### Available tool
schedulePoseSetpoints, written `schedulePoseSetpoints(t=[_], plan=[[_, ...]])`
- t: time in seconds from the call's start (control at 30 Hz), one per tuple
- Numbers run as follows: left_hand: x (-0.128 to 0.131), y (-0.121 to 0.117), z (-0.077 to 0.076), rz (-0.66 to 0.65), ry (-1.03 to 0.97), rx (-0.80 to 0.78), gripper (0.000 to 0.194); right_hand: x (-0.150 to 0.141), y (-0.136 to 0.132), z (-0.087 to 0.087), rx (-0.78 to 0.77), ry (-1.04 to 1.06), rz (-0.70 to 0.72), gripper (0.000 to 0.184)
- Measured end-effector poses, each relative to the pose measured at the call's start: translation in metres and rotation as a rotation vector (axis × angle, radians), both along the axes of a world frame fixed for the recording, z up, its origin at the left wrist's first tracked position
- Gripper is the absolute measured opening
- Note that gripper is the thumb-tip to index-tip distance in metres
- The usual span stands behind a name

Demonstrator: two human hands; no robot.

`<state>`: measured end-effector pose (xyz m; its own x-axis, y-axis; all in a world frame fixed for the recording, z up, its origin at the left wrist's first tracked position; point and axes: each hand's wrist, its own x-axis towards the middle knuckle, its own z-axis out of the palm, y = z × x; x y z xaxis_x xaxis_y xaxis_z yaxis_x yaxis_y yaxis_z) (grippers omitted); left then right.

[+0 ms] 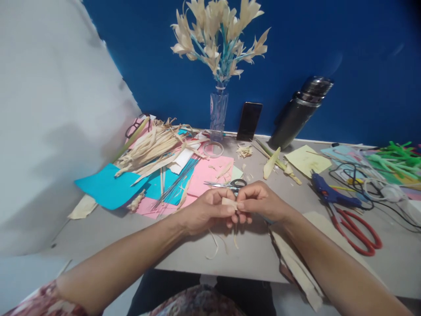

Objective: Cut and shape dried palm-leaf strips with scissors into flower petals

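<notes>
Both my hands meet over the front middle of the table. My left hand pinches a small pale strip of dried husk between thumb and forefinger. Its other end is held by my right hand, also closed, with fingertips pressed on the strip. Thin pale shreds lie on the table just below. Right behind my hands are small black-handled scissors, their handles partly hidden by my fingers. A larger folded piece of dried husk lies under and beside my right forearm.
Left are a heap of dried husks, blue paper, thin wires and a tape roll. Behind stand a bottle of husk flowers, a phone and a flask. Right lie a glue gun and red-handled scissors.
</notes>
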<state>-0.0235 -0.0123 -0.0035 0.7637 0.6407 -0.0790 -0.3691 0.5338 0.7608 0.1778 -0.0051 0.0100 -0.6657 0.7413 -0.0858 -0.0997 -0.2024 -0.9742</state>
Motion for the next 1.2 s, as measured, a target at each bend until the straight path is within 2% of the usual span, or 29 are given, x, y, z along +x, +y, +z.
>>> schedulePoseSetpoints(t=[0.07, 0.17, 0.27, 0.37, 0.47, 0.53, 0.63, 0.73, 0.83, 0.97, 1.1, 1.2], plan=[[0.0, -0.001, -0.002, 0.003, 0.001, -0.013, 0.027, -0.001, -0.001, 0.001, -0.006, -0.01, 0.006, 0.025], [-0.003, -0.002, 0.001, -0.061, -0.09, -0.078, 0.027, -0.001, -0.003, 0.002, -0.051, 0.059, 0.027, 0.025], [-0.004, -0.001, 0.007, -0.099, -0.157, -0.076, 0.031, 0.001, -0.003, 0.0, -0.072, 0.146, -0.001, 0.027], [-0.001, -0.001, 0.009, -0.031, -0.155, -0.029, 0.035, 0.0, -0.002, -0.004, -0.026, 0.114, -0.057, 0.027], [0.003, -0.002, 0.007, 0.055, -0.095, 0.014, 0.025, -0.002, -0.001, -0.006, 0.022, 0.052, -0.079, 0.025], [0.003, -0.003, 0.006, 0.073, -0.08, 0.003, 0.02, -0.002, 0.0, -0.007, 0.029, 0.037, -0.083, 0.025], [0.002, -0.003, 0.007, 0.073, -0.104, -0.039, 0.022, -0.001, 0.0, -0.007, 0.026, 0.038, -0.094, 0.026], [0.002, -0.003, 0.008, 0.091, -0.078, -0.021, 0.029, -0.002, 0.0, -0.007, 0.045, 0.016, -0.103, 0.027], [0.003, -0.003, 0.006, 0.123, -0.007, 0.017, 0.028, -0.006, -0.001, -0.004, 0.063, -0.021, -0.105, 0.028], [0.001, -0.001, 0.003, 0.03, -0.005, 0.111, 0.028, -0.008, -0.006, 0.001, 0.062, -0.017, -0.063, 0.027], [-0.006, 0.003, 0.009, -0.104, -0.05, 0.17, 0.026, -0.005, -0.008, 0.002, 0.012, 0.041, -0.006, 0.027], [-0.007, 0.004, 0.015, -0.091, -0.074, 0.146, 0.028, -0.003, -0.007, 0.0, 0.023, 0.088, -0.054, 0.029]])
